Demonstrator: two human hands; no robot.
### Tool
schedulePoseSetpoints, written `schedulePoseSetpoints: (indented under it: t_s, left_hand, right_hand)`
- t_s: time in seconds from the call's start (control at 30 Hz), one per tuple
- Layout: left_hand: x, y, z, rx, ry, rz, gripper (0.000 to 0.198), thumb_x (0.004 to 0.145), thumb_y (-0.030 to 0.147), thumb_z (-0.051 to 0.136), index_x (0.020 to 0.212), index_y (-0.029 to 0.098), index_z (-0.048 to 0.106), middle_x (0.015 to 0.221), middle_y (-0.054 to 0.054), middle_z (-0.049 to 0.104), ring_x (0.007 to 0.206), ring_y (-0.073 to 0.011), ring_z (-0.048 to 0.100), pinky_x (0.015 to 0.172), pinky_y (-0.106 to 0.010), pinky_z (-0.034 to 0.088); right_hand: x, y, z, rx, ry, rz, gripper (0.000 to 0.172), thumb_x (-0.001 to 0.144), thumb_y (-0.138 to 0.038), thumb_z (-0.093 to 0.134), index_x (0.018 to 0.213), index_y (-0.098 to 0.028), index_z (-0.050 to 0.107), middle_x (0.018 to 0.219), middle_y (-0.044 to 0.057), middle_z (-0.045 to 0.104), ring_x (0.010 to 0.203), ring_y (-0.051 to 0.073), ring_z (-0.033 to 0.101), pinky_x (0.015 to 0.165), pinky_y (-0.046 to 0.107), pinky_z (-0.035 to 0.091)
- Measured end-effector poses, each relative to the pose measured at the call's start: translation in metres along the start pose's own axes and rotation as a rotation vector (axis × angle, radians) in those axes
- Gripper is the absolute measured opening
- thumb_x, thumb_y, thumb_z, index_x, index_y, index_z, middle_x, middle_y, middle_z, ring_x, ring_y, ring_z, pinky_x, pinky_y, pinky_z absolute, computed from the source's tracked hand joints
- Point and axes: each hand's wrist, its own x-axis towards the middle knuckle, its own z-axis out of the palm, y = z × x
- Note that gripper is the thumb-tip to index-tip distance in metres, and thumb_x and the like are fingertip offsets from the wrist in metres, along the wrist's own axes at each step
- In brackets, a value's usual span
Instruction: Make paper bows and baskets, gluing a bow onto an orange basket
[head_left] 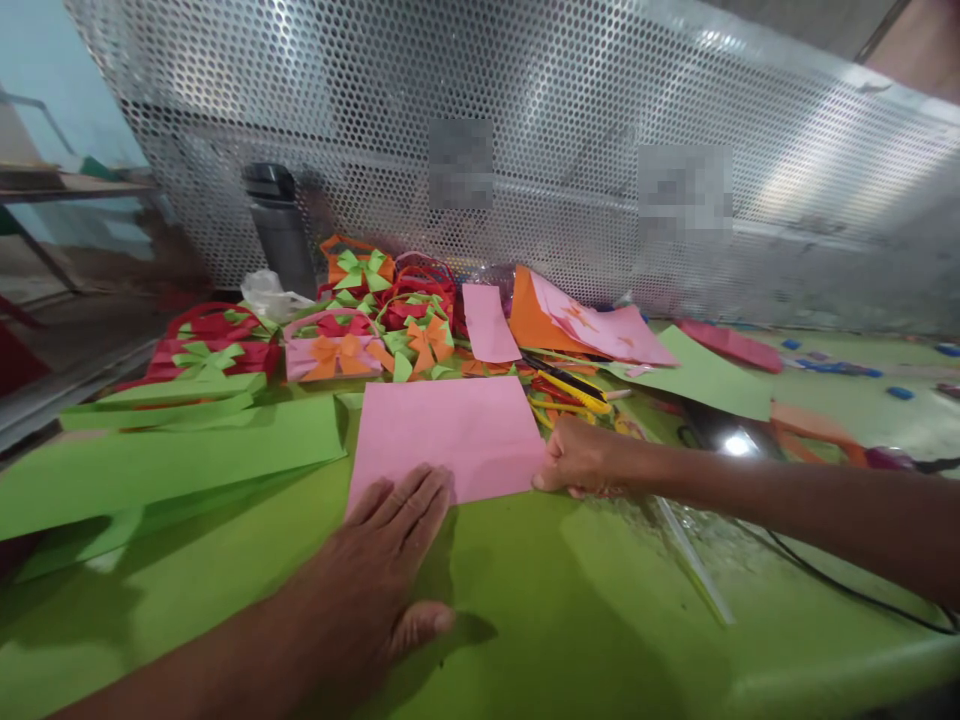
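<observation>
A pink sheet of paper (450,425) lies flat on the green tabletop (540,620) in front of me. My left hand (379,560) rests with fingers stretched over the sheet's lower left part, its thumb out to the side on the table. At the right edge, my right hand (581,455) is curled closed with the thumb against the sheet's lower right corner; its other fingertips are partly hidden. Just behind that hand are a yellow cutter (574,390) and scissors with yellow handles (562,408).
Green paper pieces (172,450) lie at left. Behind stand small paper bags with bows (337,355), a dark bottle (281,230) and a perforated metal panel (540,100). Orange and pink sheets (622,335), a phone-like dark object (724,430) and a clear stick (694,565) are at right.
</observation>
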Motion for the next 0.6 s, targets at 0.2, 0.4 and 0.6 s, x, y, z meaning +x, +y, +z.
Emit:
schedulePoseSetpoints:
  t_s: [0.2, 0.4, 0.6]
  left_hand:
    - [-0.002, -0.003, 0.008, -0.002, 0.054, 0.0, 0.087, 0.088, 0.067, 0.023, 0.148, 0.013, -0.009, 0.15, -0.018, 0.024, 0.137, -0.0341, 0.025, 0.109, -0.047, 0.02]
    - [-0.003, -0.005, 0.001, -0.1, -0.043, -0.058, 0.078, 0.09, 0.06, 0.034, 0.149, 0.017, 0.006, 0.152, -0.013, 0.021, 0.138, -0.0317, 0.022, 0.111, -0.05, 0.022]
    - [0.02, -0.029, -0.019, -0.317, -0.136, -0.084, 0.047, 0.097, 0.038, 0.033, 0.14, 0.02, 0.037, 0.147, -0.008, 0.036, 0.137, -0.023, 0.029, 0.113, -0.045, 0.021]
  right_hand:
    - [-0.005, 0.016, -0.004, -0.012, 0.028, 0.062, 0.029, 0.069, -0.024, 0.056, 0.042, -0.019, 0.044, 0.034, -0.005, 0.044, 0.028, 0.006, 0.035, 0.031, 0.018, 0.027]
    - [-0.01, 0.017, -0.004, -0.062, 0.069, 0.086, 0.031, 0.069, -0.018, 0.054, 0.039, -0.019, 0.044, 0.034, -0.004, 0.043, 0.029, 0.006, 0.035, 0.033, 0.019, 0.029]
    - [-0.021, 0.02, -0.002, -0.184, 0.3, -0.115, 0.021, 0.073, -0.018, 0.053, 0.053, -0.016, 0.057, 0.048, -0.001, 0.056, 0.044, 0.01, 0.048, 0.046, 0.022, 0.034]
